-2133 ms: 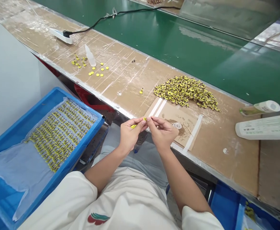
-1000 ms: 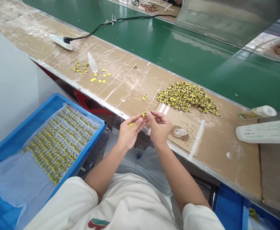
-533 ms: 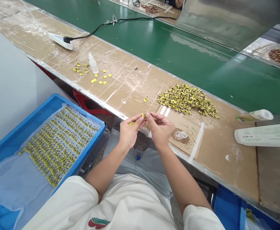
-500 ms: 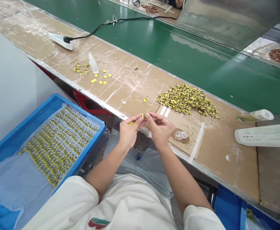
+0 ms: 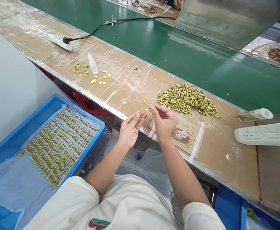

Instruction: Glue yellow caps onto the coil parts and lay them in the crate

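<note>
Your right hand pinches a small yellow part just short of the yellow pile on the table | your left hand half-curled beside it, its contents unclear | blue tray well left of the pile.

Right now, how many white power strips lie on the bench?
2. Far power strip, left, black cable plugged in; near power strip, right edge. None seems hidden.

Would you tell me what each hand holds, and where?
The right hand pinches a small yellow piece at its fingertips; the left hand cups another yellow bit.
</note>
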Motion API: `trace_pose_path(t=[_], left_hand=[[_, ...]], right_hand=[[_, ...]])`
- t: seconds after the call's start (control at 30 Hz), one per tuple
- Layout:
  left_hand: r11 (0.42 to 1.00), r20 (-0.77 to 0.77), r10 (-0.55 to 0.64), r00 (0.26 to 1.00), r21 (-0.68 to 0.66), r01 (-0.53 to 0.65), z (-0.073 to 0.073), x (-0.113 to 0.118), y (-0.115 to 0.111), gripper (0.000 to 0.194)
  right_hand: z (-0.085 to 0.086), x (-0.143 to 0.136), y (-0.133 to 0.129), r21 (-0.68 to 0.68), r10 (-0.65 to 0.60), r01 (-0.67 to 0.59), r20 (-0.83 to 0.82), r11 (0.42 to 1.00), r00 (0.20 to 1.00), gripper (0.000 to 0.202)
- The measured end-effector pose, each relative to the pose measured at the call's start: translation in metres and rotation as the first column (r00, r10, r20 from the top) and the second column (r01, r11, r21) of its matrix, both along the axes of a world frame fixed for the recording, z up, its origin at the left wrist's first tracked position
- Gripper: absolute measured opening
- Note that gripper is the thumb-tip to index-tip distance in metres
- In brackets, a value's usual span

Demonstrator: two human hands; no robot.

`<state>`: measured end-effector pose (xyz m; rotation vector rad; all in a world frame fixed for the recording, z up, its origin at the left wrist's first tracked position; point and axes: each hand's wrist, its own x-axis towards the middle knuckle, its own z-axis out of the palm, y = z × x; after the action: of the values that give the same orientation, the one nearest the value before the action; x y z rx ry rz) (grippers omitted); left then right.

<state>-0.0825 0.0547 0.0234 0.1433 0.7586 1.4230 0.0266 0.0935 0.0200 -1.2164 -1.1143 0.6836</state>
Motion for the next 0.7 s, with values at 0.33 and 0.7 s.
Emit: trace_pose_path(t=[0.33, 0.7], left_hand=[[0.999, 0.2, -0.029, 0.979, -0.021, 0.034, -0.004, -0.028, 0.003, 0.035], [0.999, 0.196, -0.042, 0.98, 0.003, 0.042, -0.005, -0.03, 0.006, 0.033]], right_hand=[[-0.041, 0.022, 0.064, -0.002, -0.015, 0.023, 0.663, 1.0, 0.749, 0.029], [-0.041, 0.023, 0.061, -0.038, -0.012, 0.055, 0.706, 0.998, 0.708, 0.034]])
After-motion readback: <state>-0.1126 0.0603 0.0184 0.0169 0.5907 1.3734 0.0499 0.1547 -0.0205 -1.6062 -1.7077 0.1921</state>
